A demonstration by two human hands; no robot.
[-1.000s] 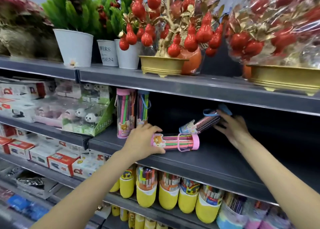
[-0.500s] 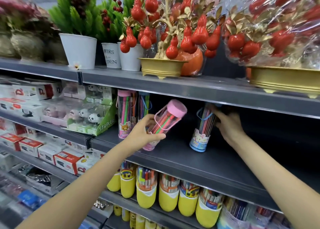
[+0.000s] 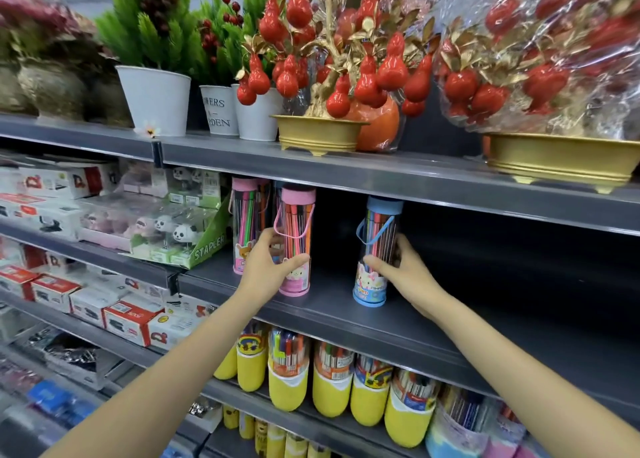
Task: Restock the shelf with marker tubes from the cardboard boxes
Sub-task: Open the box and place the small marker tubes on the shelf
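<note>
Mid-frame, the left hand (image 3: 266, 270) is gripping the upright pink tube (image 3: 295, 246) on the shelf (image 3: 346, 310) while the right hand (image 3: 403, 270) is clasping the blue tube (image 3: 375, 249) beside it.

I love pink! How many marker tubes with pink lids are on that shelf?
2. One pink-lid tube stands at the shelf's left end; the left hand holds the other pink-lid tube beside it. More may hide behind.

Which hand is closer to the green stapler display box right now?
Left. The left hand grips the pink marker tube, just right of the stapler display box. The right hand holds the blue marker tube, farther right.
</note>
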